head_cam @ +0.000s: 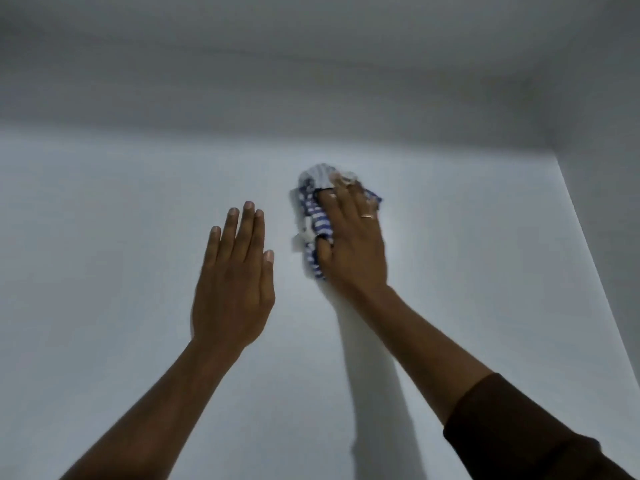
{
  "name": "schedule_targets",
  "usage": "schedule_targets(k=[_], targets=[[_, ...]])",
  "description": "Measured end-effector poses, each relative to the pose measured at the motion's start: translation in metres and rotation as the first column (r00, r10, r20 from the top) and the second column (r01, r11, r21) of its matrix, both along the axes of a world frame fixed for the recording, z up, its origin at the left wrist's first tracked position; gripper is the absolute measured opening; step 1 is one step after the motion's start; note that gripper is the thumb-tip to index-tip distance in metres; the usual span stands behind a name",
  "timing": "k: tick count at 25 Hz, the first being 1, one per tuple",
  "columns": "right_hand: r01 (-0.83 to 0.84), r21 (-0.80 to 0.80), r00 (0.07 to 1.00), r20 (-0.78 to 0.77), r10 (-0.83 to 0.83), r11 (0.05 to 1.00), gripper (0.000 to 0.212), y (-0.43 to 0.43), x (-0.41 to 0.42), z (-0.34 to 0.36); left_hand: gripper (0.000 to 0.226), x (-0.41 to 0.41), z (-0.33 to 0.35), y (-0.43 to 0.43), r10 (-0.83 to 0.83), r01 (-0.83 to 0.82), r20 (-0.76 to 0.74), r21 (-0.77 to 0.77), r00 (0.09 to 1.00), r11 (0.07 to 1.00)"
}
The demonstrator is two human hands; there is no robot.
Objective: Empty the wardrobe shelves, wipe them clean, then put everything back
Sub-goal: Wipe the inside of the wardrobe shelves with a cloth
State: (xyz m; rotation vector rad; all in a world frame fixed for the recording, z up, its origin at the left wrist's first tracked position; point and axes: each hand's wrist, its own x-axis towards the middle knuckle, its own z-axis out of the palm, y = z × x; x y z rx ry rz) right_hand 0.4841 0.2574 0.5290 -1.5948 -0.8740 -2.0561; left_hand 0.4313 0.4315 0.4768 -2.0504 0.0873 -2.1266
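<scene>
Pressed flat under my right hand (353, 244) is a crumpled blue-and-white striped cloth (317, 216), my fingers spread over it and my thumb hooked round its near edge so the bundle is pinned against the pale grey wardrobe shelf (121, 254). The cloth is bunched, not folded; part of it pokes out beyond my fingertips and along the left side of my palm, and its edges look smeared, which I read as wiping motion. A plain ring (367, 215) sits on one finger, and a dark brown sleeve (519, 427) is pushed back up that forearm.

Beside it, my left hand (235, 282) is open and holds nothing, fingers straight and close together, palm down just left of the cloth without touching it. Whether it rests on the board or hovers above it I cannot tell.

Nothing stands on the shelf where I can see it, and the back panel (311, 81) and the right side wall (606, 168) are bare too, so I judge the emptying done here and the wiping in hand. The cloth sits towards the back, right of centre. Next, I think, calls for keeping even pressure while I sweep it sideways into the right corner and then forward, with my left hand kept out of the path.
</scene>
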Motion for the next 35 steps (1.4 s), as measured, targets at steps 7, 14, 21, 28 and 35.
schedule_targets(k=[7,14,21,28,35], targets=[[-0.069,0.022,0.997,-0.024,0.070,0.997,0.064,-0.038,0.017,-0.033,0.057,0.003,-0.002,0.005,-0.018,0.018,0.004,-0.013,1.000,1.000],[-0.025,0.310,0.988,-0.137,0.071,0.950,0.061,-0.054,0.021,-0.048,0.057,0.006,-0.001,0.002,0.044,-0.043,0.034,-0.029,0.998,0.999],[-0.030,-0.119,1.000,-0.001,0.030,0.992,0.067,0.041,-0.013,-0.079,0.064,0.001,-0.001,0.011,-0.016,0.016,-0.006,0.045,1.000,0.999],[-0.002,0.476,0.976,-0.192,0.106,0.880,0.058,-0.069,0.031,-0.053,0.056,0.005,-0.001,0.006,0.010,-0.010,0.041,-0.006,0.999,1.000],[-0.026,-0.155,1.000,-0.017,0.023,0.988,0.066,0.046,-0.018,-0.100,0.072,0.000,0.002,0.014,-0.019,0.021,-0.045,0.046,0.999,0.999]])
